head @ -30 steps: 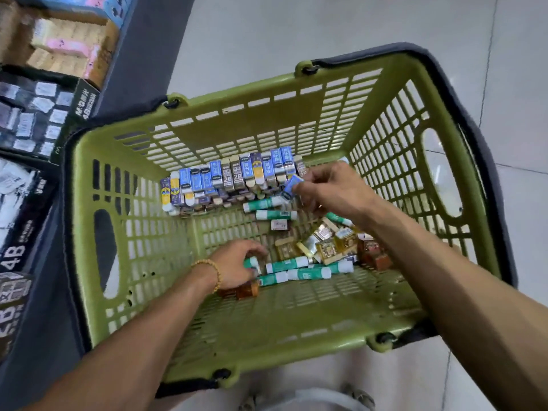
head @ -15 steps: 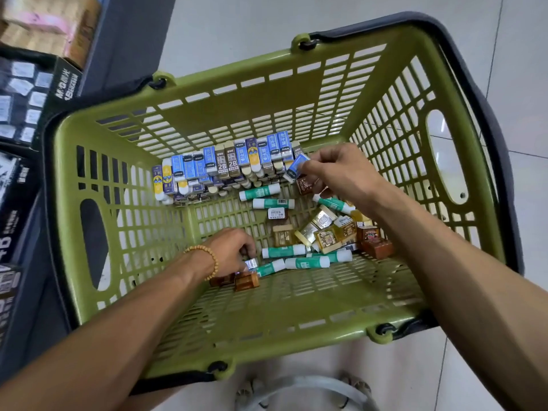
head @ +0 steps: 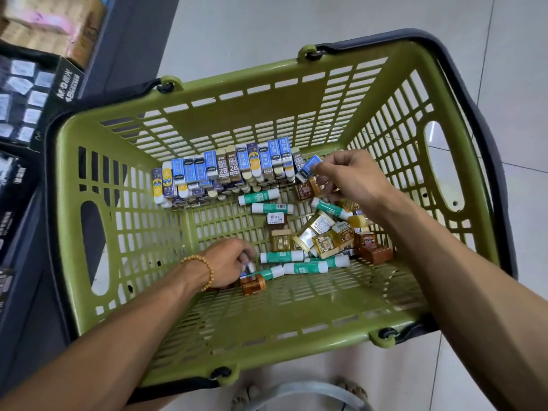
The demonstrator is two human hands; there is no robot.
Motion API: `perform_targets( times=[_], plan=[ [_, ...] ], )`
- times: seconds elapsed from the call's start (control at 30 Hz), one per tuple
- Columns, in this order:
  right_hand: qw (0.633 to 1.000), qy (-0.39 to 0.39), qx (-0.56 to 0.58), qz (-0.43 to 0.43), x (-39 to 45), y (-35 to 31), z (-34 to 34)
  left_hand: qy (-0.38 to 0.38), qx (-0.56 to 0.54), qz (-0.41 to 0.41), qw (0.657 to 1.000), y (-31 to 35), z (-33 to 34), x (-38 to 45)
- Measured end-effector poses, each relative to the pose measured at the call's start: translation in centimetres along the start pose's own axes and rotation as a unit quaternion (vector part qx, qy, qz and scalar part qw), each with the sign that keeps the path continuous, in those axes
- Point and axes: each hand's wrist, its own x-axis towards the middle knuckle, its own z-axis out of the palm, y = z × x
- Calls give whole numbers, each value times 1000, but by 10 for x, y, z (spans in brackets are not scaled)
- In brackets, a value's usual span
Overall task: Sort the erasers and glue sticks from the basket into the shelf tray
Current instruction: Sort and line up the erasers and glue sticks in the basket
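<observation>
A green plastic basket [head: 261, 330] holds a row of several sleeved erasers [head: 225, 170] standing against its far wall. Green-and-white glue sticks [head: 281, 256] and small brown and gold boxed items [head: 323, 238] lie loose on its floor. My right hand [head: 353, 176] pinches a blue-sleeved eraser [head: 308, 166] at the right end of that row. My left hand [head: 228, 262], with a bead bracelet on the wrist, is curled on the basket floor around a small white-tipped item next to a glue stick [head: 267, 273]; what it grips is mostly hidden.
Dark shelf boxes of stationery [head: 32, 96] stand to the left of the basket. Black basket handles [head: 486, 149] lie folded along the rim. Pale floor tiles [head: 267, 31] stretch beyond, and my sandalled feet [head: 299, 393] show below the near rim.
My right hand has kept its pinch on the blue eraser by the row's right end. My left hand stays low on the floor items. The view has shifted slightly over the basket.
</observation>
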Motion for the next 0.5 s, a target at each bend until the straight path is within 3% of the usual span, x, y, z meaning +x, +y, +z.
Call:
perform_targets(
  times=[0.27, 0.5],
  plan=[
    [997, 63, 44, -2, 11, 0, -11, 69, -41, 119, 990, 62, 5, 10],
    [993, 90, 81, 1, 13, 2, -21, 103, 51, 257, 959, 114, 19, 63]
  ],
)
